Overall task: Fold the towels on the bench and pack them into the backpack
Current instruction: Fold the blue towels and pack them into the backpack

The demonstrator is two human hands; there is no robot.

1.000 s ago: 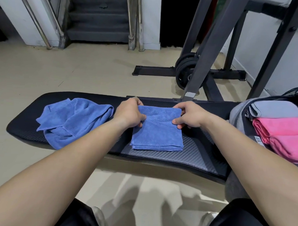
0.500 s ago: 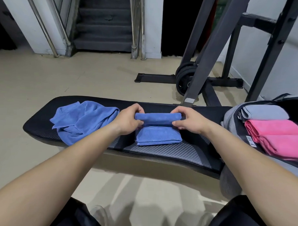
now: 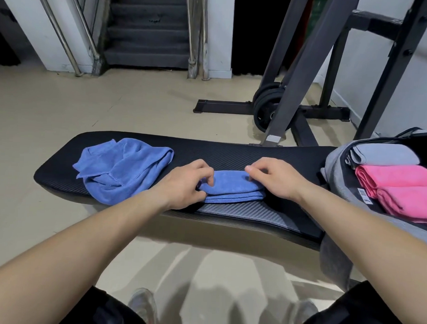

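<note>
A blue towel [image 3: 231,186], folded into a narrow thick strip, lies on the middle of the black bench [image 3: 232,150]. My left hand [image 3: 185,182] pinches its left end. My right hand [image 3: 272,178] rests on its right end, fingertips curled on the cloth. A second blue towel [image 3: 120,168] lies crumpled on the bench's left part. At the right end the grey backpack [image 3: 338,163] lies open, holding a folded grey towel [image 3: 384,154] and two folded pink towels [image 3: 400,187].
A dark steel rack [image 3: 295,75] with weight plates [image 3: 265,105] stands behind the bench. Stairs with metal railings rise at the back. Beige floor lies all around. My knees and shoes show at the bottom edge.
The far half of the middle blue towel was folded toward me, making it a narrow strip. Both hands came nearer with it and now press its ends.
</note>
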